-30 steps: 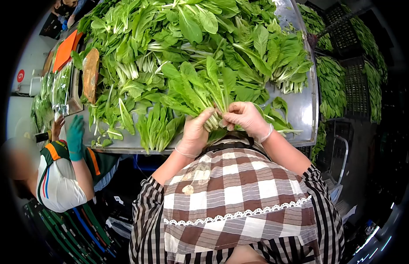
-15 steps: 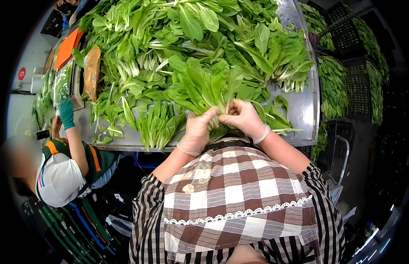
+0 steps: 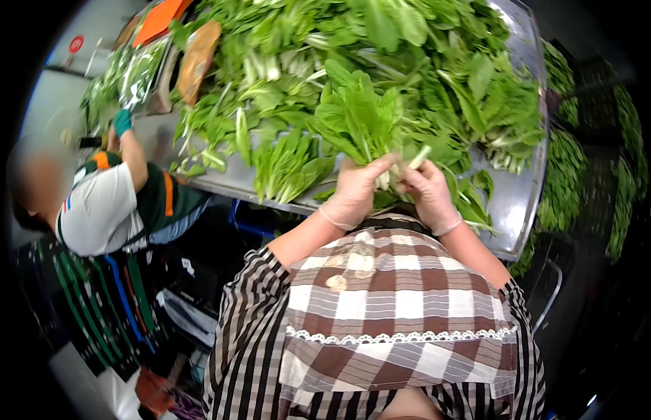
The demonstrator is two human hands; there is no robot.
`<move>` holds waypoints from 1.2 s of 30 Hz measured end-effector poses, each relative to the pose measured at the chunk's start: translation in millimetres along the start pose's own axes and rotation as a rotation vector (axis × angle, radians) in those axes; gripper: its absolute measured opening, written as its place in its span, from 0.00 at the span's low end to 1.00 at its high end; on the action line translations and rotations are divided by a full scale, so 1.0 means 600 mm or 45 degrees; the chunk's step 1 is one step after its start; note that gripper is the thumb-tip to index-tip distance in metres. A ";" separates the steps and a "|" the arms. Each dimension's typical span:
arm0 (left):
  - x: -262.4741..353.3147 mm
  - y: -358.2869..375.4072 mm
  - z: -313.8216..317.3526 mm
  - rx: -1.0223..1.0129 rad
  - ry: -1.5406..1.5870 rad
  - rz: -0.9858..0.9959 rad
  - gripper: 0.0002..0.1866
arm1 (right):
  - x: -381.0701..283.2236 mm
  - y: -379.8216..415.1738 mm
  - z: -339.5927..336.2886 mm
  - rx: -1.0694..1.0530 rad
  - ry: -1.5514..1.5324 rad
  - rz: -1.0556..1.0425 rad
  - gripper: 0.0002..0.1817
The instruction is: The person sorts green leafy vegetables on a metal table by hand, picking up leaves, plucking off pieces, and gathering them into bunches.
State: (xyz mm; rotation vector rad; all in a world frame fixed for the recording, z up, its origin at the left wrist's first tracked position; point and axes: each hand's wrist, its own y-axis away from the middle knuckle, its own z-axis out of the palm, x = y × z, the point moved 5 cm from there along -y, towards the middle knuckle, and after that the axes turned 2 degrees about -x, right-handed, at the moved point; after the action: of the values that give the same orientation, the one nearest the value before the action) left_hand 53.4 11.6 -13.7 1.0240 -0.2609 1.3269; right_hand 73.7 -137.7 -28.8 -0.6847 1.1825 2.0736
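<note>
In thin clear gloves, my left hand (image 3: 357, 189) is closed round the stems of a bunch of leafy greens (image 3: 360, 115), its leaves fanning upward and away from me. Close beside it, my right hand (image 3: 430, 192) pinches a loose pale stalk (image 3: 420, 157) between thumb and fingers, at the side of the bunch. Both hands are just above the near edge of the metal table (image 3: 507, 231). Another small bunch of greens (image 3: 287, 164) lies on the table to the left of my hands. A large heap of the same greens (image 3: 437, 63) spreads out beyond them.
To the left, a co-worker (image 3: 122, 203) reaches with a teal-gloved hand (image 3: 122, 122) near plastic-wrapped greens (image 3: 140, 73). A brown, worn-looking piece (image 3: 199, 59) and an orange sheet (image 3: 157, 21) are at the table's left side. Crates of greens (image 3: 560, 178) stand on the right.
The view has swung, so everything sits further right and the table looks tilted. My right hand has drawn slightly off the bunch and now shows a pale stalk in its fingers.
</note>
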 end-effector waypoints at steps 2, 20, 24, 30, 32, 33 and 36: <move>0.022 0.002 -0.007 0.057 0.052 0.057 0.17 | -0.001 0.000 0.002 -0.008 0.006 -0.002 0.10; 0.119 0.033 -0.423 0.643 -2.130 0.070 0.40 | -0.010 -0.012 -0.169 0.009 1.713 -0.466 0.14; 0.155 0.056 -0.369 0.697 -2.189 -0.004 0.51 | -0.152 -0.004 -0.130 0.436 1.706 -1.073 0.14; 0.154 0.077 -0.380 0.732 -2.038 0.094 0.61 | -0.242 -0.075 -0.116 0.773 2.137 -1.165 0.28; 0.154 0.084 -0.383 0.748 -2.014 0.124 0.60 | -0.253 -0.091 -0.094 0.707 2.205 -1.206 0.28; 0.150 0.084 -0.390 0.734 -1.976 0.156 0.60 | -0.263 -0.103 -0.076 0.664 2.237 -1.241 0.27; 0.132 0.069 -0.403 0.660 -1.858 0.196 0.58 | -0.277 -0.169 -0.049 0.589 2.360 -1.304 0.16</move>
State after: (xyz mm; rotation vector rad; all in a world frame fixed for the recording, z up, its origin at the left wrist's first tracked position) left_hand -51.9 237.9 -76.6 2.3304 -1.1216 0.5251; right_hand 261.5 -170.1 19.7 -2.3788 1.3918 -0.1334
